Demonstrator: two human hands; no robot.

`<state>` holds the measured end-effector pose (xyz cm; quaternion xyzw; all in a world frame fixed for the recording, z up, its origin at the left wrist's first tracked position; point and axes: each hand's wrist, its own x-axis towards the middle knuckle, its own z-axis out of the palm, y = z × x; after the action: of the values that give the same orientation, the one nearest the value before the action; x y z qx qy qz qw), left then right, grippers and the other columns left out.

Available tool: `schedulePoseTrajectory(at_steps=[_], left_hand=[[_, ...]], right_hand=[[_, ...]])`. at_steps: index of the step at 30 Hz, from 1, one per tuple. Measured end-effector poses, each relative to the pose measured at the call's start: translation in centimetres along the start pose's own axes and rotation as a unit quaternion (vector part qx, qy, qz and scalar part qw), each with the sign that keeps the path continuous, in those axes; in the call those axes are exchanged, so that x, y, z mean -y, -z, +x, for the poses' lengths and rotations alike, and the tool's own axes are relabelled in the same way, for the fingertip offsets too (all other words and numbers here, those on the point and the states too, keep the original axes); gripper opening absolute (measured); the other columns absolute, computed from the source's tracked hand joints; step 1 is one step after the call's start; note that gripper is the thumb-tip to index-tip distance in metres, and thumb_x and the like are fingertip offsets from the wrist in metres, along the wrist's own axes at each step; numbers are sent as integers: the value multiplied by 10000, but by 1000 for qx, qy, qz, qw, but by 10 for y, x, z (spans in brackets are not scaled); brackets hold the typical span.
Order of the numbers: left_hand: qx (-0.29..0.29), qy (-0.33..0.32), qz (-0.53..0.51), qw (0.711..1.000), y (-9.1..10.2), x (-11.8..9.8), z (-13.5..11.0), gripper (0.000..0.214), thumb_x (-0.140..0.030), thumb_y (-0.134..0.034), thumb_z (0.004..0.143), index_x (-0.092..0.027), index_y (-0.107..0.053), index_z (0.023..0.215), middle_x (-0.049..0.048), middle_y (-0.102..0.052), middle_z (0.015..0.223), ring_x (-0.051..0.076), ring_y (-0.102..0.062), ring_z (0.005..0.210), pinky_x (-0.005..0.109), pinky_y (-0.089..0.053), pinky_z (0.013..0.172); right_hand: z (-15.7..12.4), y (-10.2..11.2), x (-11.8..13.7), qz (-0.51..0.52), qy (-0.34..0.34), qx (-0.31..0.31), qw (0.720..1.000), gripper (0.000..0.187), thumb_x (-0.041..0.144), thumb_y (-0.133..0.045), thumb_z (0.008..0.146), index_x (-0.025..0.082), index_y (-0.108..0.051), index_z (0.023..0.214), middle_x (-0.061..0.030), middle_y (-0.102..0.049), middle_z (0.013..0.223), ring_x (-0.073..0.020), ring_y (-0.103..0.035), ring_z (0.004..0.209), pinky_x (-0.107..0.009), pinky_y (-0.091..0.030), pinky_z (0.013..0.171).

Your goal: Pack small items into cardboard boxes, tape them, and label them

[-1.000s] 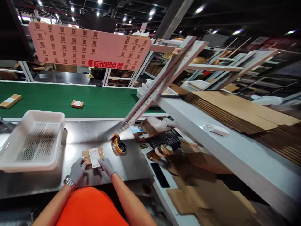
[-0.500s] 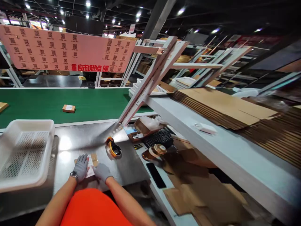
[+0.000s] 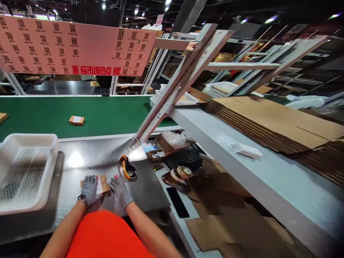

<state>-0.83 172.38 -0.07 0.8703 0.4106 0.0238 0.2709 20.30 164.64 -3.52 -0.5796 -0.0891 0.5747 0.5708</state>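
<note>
A small cardboard box [image 3: 105,183] with a white label [image 3: 99,186] lies on the metal bench [image 3: 88,154] in front of me. My gloved left hand [image 3: 89,188] rests on the box's left part, fingers stretched out flat and covering some of it. Just to the right of the box is my gloved right hand [image 3: 120,192], its fingers extended, with nothing visible in them. Whether it touches the box edge I cannot tell. A tape dispenser [image 3: 128,169] with an orange edge sits beyond my right hand.
At left stands a white perforated basket [image 3: 52,172]. Behind the bench runs a green conveyor [image 3: 115,114] carrying a small box [image 3: 76,120]. A slanted metal post [image 3: 161,104] and a shelf [image 3: 209,132] with stacked cardboard [image 3: 268,118] flank the right; a phone [image 3: 177,202] lies below.
My right hand has moved off the label to the box's right side, its fingers straightening. My left hand has shifted slightly left and stays on the box. The view has turned slightly.
</note>
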Motion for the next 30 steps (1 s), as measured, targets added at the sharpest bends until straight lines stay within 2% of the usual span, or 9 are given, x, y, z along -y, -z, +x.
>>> schedulePoseTrajectory(at_steps=[4, 7, 9, 13, 18, 23, 26, 28, 30], left_hand=[[-7, 27, 40, 999, -6, 2, -4, 956, -513, -817, 808, -124, -562, 1643, 285, -582, 1612, 483, -500, 1464, 597, -232, 1343], [-55, 67, 28, 996, -12, 14, -14, 898, -494, -822, 817, -141, -588, 1609, 270, -596, 1595, 467, -522, 1430, 578, -304, 1298], [-91, 96, 40, 990, -15, 25, -24, 885, -510, -803, 845, -119, -580, 1607, 276, -599, 1579, 462, -539, 1393, 572, -343, 1263], [-133, 125, 102, 978, -13, 41, -40, 885, -563, -740, 908, -67, -545, 1615, 280, -636, 1499, 445, -569, 1319, 553, -390, 1199], [-150, 133, 126, 972, -13, 45, -45, 848, -592, -728, 927, -78, -571, 1582, 248, -667, 1410, 411, -586, 1278, 515, -413, 1158], [-148, 129, 135, 971, -15, 45, -44, 855, -594, -711, 945, -51, -557, 1587, 269, -652, 1446, 412, -570, 1296, 511, -400, 1178], [-143, 135, 136, 971, -12, 42, -44, 849, -608, -711, 939, -85, -561, 1590, 256, -655, 1464, 419, -566, 1305, 514, -394, 1185], [-139, 138, 135, 971, -10, 41, -44, 845, -605, -717, 928, -102, -565, 1589, 244, -661, 1459, 418, -570, 1306, 510, -394, 1185], [-140, 138, 133, 971, -9, 40, -44, 854, -602, -712, 927, -87, -560, 1591, 246, -664, 1449, 418, -578, 1298, 509, -403, 1178]], right_hand=[[8, 5, -6, 175, -74, 25, 981, 473, 696, -623, 978, 283, -647, 1207, -123, -779, 1299, -271, -788, 1206, -481, -630, 1084], [9, 18, -13, 235, -125, 52, 962, 345, 526, -579, 1010, 259, -677, 1205, -127, -789, 1355, -271, -780, 1270, -502, -619, 1126], [9, 27, -19, 254, -135, 72, 955, 285, 322, -606, 914, 245, -697, 1173, -123, -803, 1353, -274, -782, 1282, -519, -609, 1147], [10, 38, -27, 234, -115, 106, 960, 590, 85, -590, 615, 253, -691, 1170, -101, -808, 1356, -266, -791, 1292, -563, -563, 1209], [11, 40, -27, 222, -118, 120, 961, 689, 50, -585, 570, 263, -670, 1221, -108, -800, 1377, -255, -769, 1339, -559, -538, 1226], [7, 41, -26, 214, -112, 122, 963, 292, 40, -578, 594, 240, -579, 807, -109, -824, 1321, -264, -771, 1308, -504, -520, 1233], [4, 39, -23, 201, -109, 124, 965, 272, 23, -577, 590, 242, -443, 678, -83, -833, 1286, -263, -785, 1273, -503, -518, 1242], [3, 37, -22, 184, -100, 114, 971, 282, 26, -584, 618, 252, -423, 671, -45, -841, 1102, -251, -799, 1227, -505, -537, 1225], [2, 36, -21, 165, -86, 99, 977, 301, 67, -618, 690, 276, -403, 668, 9, -717, 747, -258, -806, 1190, -514, -557, 1203]])
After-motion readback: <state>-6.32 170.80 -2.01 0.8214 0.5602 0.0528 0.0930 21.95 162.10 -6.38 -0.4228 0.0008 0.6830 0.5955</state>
